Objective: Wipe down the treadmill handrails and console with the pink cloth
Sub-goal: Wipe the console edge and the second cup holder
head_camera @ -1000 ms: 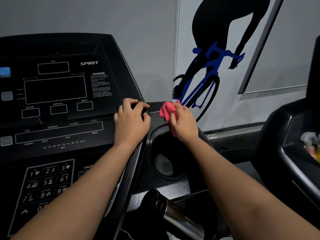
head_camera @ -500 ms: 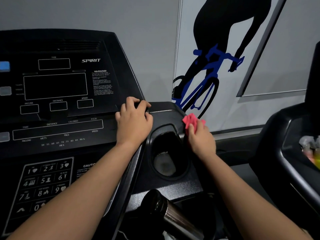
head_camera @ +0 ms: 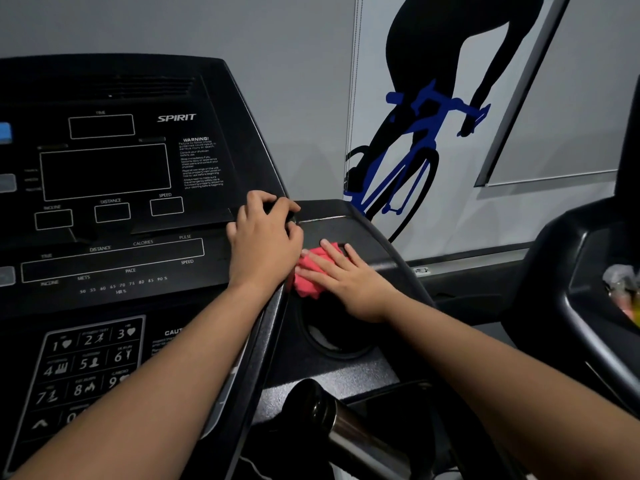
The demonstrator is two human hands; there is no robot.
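Pressing flat with right hand (head_camera: 349, 282), fingers straight, on pink cloth (head_camera: 306, 277). Sits on side tray (head_camera: 346, 226), between console (head_camera: 104, 174) edge and cup holder (head_camera: 332, 336) rim. Bracing with left hand (head_camera: 265, 237), fingers curled round console's right edge, just beside cloth. Looks like mid-wipe of tray. Keep pressure even, sweep along seam, then round holder rim; don't let cloth drop in. Bunched up, so no clear front; visible lump longest near-to-far, parallel to console edge. Chrome handrail (head_camera: 353, 431) probably next.
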